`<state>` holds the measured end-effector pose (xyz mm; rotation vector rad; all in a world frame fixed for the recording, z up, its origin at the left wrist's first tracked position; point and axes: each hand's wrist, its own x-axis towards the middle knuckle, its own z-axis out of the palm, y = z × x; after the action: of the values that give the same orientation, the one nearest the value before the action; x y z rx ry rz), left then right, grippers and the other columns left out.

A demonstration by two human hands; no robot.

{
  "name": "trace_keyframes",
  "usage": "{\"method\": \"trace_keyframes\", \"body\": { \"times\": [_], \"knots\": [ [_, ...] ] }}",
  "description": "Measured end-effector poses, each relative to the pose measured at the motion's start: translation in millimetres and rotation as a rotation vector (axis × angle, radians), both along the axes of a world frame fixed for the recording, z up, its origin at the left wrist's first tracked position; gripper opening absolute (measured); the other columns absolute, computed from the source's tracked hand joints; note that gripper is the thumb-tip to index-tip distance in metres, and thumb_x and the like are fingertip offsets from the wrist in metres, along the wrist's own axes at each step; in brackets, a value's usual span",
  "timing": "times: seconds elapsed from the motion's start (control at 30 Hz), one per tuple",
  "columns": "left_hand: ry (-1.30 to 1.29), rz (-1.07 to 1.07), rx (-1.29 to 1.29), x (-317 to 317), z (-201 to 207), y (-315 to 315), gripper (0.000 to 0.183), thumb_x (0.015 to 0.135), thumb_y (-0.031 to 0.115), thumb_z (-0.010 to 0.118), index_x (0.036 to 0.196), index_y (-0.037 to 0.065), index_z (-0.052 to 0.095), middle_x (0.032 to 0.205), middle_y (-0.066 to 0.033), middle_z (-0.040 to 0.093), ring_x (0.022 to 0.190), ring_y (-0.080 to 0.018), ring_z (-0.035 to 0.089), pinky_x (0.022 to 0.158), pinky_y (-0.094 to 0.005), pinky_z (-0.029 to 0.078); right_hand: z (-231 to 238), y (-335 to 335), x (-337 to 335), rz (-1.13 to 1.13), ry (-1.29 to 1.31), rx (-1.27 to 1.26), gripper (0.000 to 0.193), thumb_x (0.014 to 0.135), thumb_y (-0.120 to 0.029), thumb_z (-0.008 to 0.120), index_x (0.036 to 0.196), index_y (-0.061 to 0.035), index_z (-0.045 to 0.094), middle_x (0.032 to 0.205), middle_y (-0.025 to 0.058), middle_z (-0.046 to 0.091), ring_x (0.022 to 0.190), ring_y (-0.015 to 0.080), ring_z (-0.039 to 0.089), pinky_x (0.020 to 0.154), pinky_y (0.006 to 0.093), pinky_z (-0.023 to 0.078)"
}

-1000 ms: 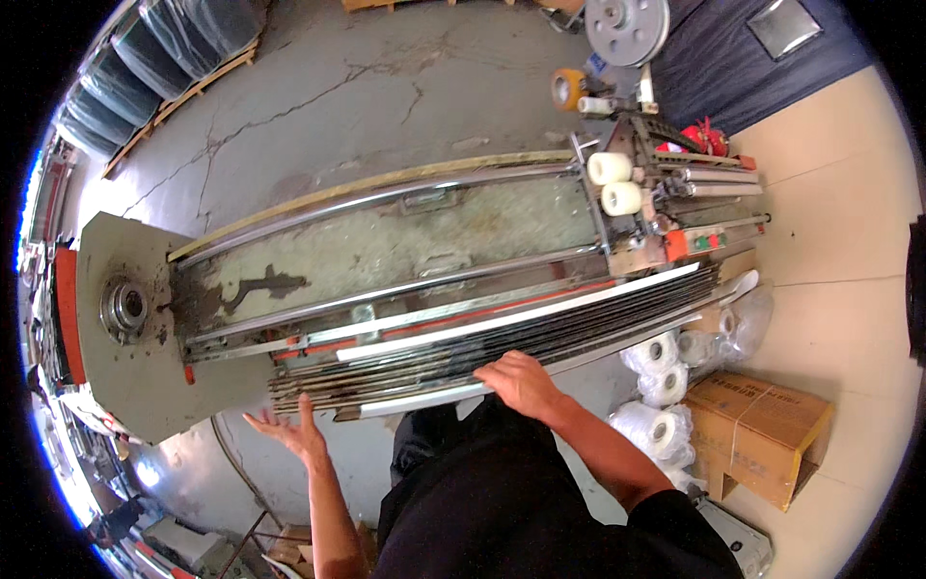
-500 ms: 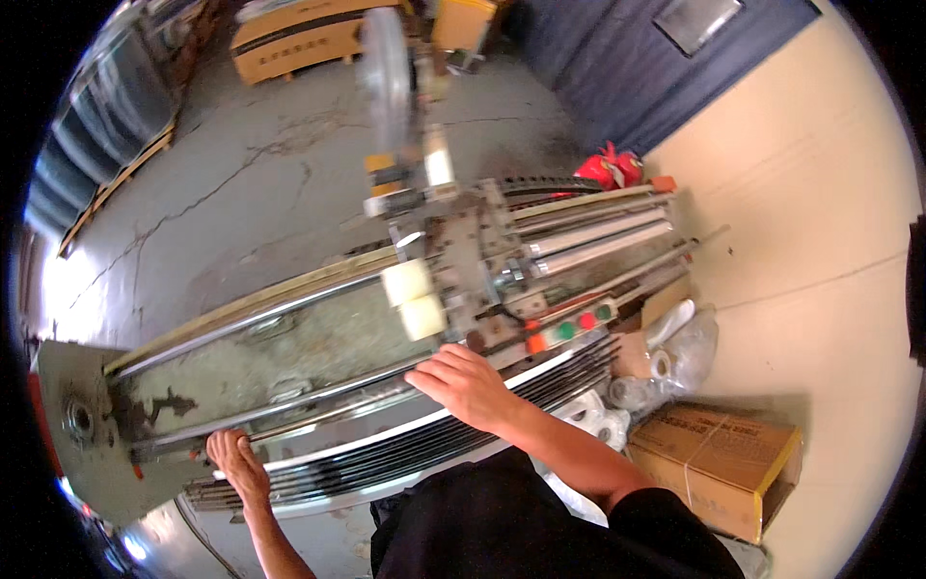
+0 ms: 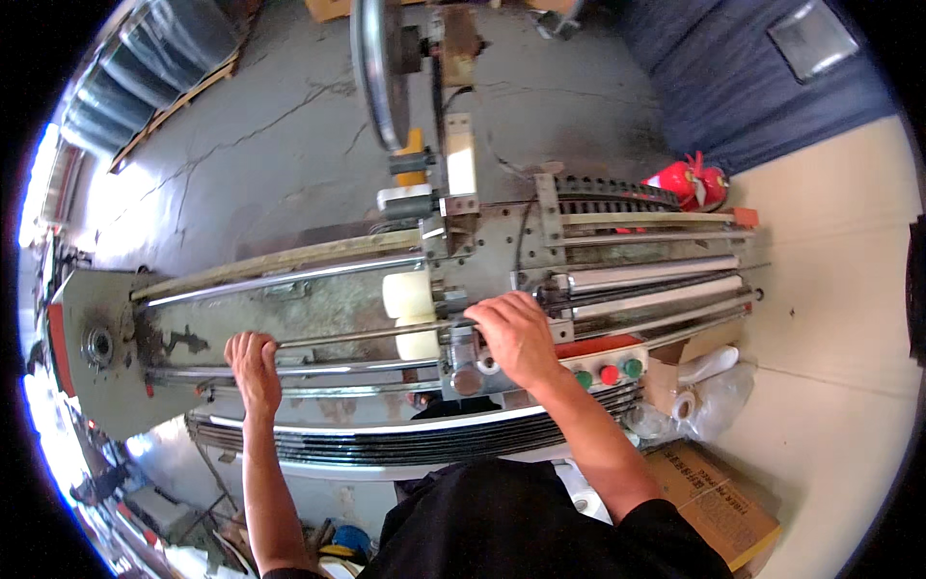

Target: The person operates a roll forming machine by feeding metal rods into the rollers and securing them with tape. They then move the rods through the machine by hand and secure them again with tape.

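A long thin metal rod [image 3: 357, 338] spans a machine bed between my hands. My left hand [image 3: 254, 372] is closed on its left end, above the front rail [image 3: 318, 370]. Further right, my right hand [image 3: 516, 338] wraps round the rod from above, knuckles up. Between the hands, two cream rollers [image 3: 407, 294] sit at the left side of the metal carriage [image 3: 497, 236], and the rod passes over the lower one. Just right of my right hand is a panel with red and green buttons [image 3: 609, 374].
Along the front lies a row of dark rods [image 3: 386, 449], close to my body. The machine's end plate [image 3: 96, 391] stands at left. A large wheel [image 3: 379, 77] rises behind the carriage. Red fire extinguishers [image 3: 680, 183] and a cardboard box [image 3: 719, 502] are at right.
Both hands have moved up and away from the machine's front with the rod, which now crosses over the bed. My view has also turned, and the machine appears more level.
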<state>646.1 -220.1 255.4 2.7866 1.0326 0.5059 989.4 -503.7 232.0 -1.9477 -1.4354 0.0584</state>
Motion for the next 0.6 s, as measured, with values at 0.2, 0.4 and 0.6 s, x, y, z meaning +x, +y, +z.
{"method": "trace_keyframes", "body": {
  "times": [0.2,0.4,0.6],
  "knots": [
    [-0.013,0.006,-0.074,-18,-24,10,0.015,0.107,0.019,0.061,0.099,0.007,0.064,0.097,-0.0101,0.062,0.101,-0.0333,0.059,0.106,-0.0471,0.04,-13,22,-6,0.073,0.124,-0.161,0.029,0.085,-0.008,0.082,0.113,-0.0094,0.076,0.113,0.0071,0.076,0.11,0.0308,0.07,0.102,0.0459,0.052],
    [0.015,0.012,-0.136,-16,-35,22,0.013,0.109,0.017,0.061,0.106,0.006,0.066,0.109,-0.0113,0.068,0.119,-0.0354,0.063,0.121,-0.0513,0.037,-16,30,-3,0.115,0.123,-0.213,0.029,0.089,-0.011,0.083,0.117,-0.0084,0.076,0.116,0.0076,0.073,0.111,0.0319,0.068,0.103,0.0465,0.05],
    [-0.17,-0.01,-0.254,73,-19,21,0.033,0.101,0.014,0.073,0.132,0.005,0.071,0.13,-0.0164,0.072,0.132,-0.0381,0.065,0.119,-0.0505,0.046,-18,32,-5,0.096,0.135,-0.202,0.028,0.089,-0.008,0.081,0.116,-0.007,0.076,0.114,0.0087,0.073,0.111,0.0327,0.067,0.102,0.0471,0.05]
  ]
}}
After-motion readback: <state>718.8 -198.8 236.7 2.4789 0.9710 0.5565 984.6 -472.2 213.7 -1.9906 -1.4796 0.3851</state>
